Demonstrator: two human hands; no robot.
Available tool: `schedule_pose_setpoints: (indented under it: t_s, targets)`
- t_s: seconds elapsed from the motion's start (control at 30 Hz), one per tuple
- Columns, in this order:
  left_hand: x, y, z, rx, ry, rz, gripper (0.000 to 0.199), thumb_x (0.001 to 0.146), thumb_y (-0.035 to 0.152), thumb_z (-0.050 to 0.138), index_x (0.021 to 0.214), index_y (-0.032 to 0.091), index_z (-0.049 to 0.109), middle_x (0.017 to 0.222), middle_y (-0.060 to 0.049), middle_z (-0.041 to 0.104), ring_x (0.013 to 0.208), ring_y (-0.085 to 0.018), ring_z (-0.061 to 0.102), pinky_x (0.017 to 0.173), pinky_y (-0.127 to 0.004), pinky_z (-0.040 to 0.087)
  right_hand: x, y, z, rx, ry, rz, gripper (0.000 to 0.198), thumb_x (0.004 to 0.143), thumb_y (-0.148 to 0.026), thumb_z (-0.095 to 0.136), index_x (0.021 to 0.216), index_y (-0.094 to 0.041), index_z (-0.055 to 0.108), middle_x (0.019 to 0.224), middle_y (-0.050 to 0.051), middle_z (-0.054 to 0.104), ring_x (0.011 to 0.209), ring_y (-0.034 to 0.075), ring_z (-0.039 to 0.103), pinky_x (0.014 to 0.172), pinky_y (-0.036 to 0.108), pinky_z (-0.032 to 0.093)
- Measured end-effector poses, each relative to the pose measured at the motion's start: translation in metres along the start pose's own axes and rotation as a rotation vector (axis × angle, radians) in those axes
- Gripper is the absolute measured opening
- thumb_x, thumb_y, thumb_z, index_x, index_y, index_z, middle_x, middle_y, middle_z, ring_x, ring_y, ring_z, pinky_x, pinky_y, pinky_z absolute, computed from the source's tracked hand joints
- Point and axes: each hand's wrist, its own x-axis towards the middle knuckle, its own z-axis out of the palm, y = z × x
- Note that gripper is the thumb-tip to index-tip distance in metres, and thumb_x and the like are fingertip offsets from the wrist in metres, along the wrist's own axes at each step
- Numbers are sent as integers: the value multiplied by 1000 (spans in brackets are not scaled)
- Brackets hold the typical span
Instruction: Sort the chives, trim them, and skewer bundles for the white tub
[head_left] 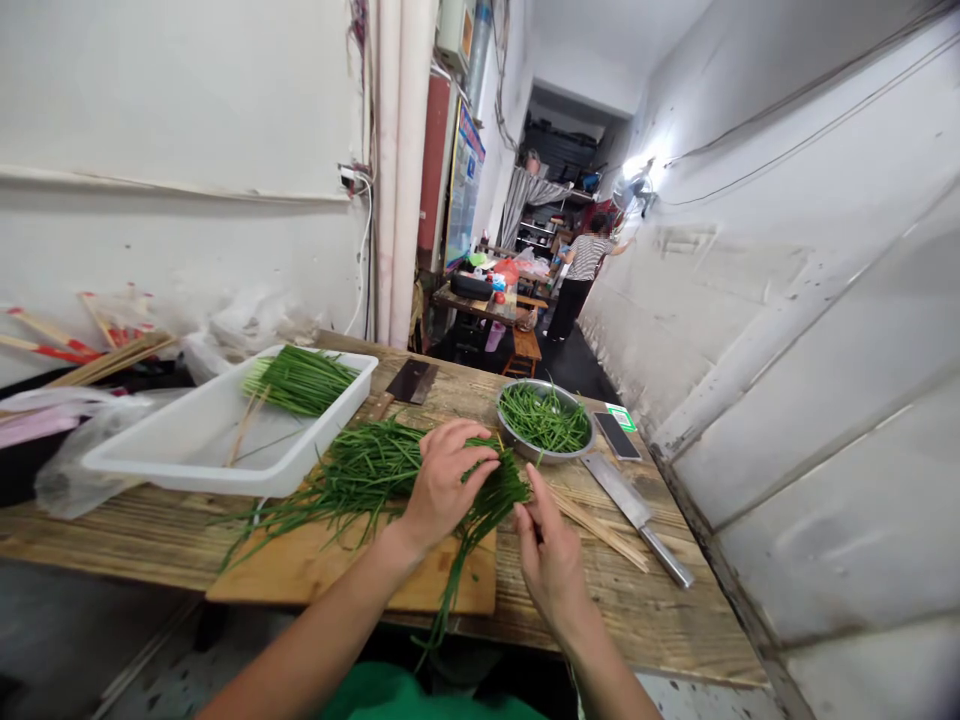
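My left hand (450, 480) is closed over a bunch of garlic chives (504, 495), whose long ends hang down past the board's front edge. At the right end of that bunch is my right hand (551, 550), thumb and forefinger drawn toward each other; whatever is between them is too small to make out. More loose chives (367, 465) lie in a heap to the left, partly on a wooden cutting board (322, 570). Thin bamboo skewers (604, 530) rest on the table just right of my right hand.
A white tray (180, 475) with a chive bundle (304, 380) stands left. Behind my hands are a dark-bladed cleaver (411, 381) and a metal bowl (559, 457) of chives. A steel cleaver (630, 500) and a phone (617, 436) lie right. A person (581, 275) stands farther back.
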Motion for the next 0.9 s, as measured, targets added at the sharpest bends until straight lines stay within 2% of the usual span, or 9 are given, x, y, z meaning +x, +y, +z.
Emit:
schedule_pose_setpoints:
  t_s: [0.23,0.4,0.5,0.63,0.73,0.9]
  targets:
    - [0,6,-3,111,21,49,15,78,18,52,87,22,63,101,-3,62,106,-20,47,93,-41,27,2,-6,4,0,-8,-8,45,88,-23,36,132,-12,31,66,2,62,50,13,56,51,21,44]
    - [-1,12,2,222,100,56,12,75,17,53,81,21,63,100,-2,63,105,-21,49,97,-46,19,1,-9,8,19,29,24,45,88,-22,35,131,-11,32,66,3,62,49,13,57,51,22,44]
    - [-2,13,7,221,152,25,12,73,16,54,78,22,63,99,-2,63,103,-21,50,97,-46,19,-1,-10,10,31,47,52,46,87,-23,36,131,-11,32,71,5,64,50,13,57,50,22,44]
    - [-2,7,9,88,204,-84,11,71,17,56,75,21,65,103,-3,61,99,-20,53,93,-41,31,-2,-6,6,73,66,84,46,87,-24,36,131,-12,31,76,6,64,57,13,59,54,22,46]
    - [-1,-5,3,-88,248,-195,12,71,19,55,77,19,66,103,-4,61,92,-18,56,87,-34,41,-3,3,-1,67,107,125,46,87,-25,37,131,-13,33,71,4,62,56,13,57,54,22,45]
    - [0,-43,-12,-369,382,-549,15,69,26,55,72,16,66,94,-6,63,86,-18,59,79,-30,46,-7,26,-24,17,207,185,47,86,-29,39,130,-11,35,64,1,59,52,11,55,50,21,44]
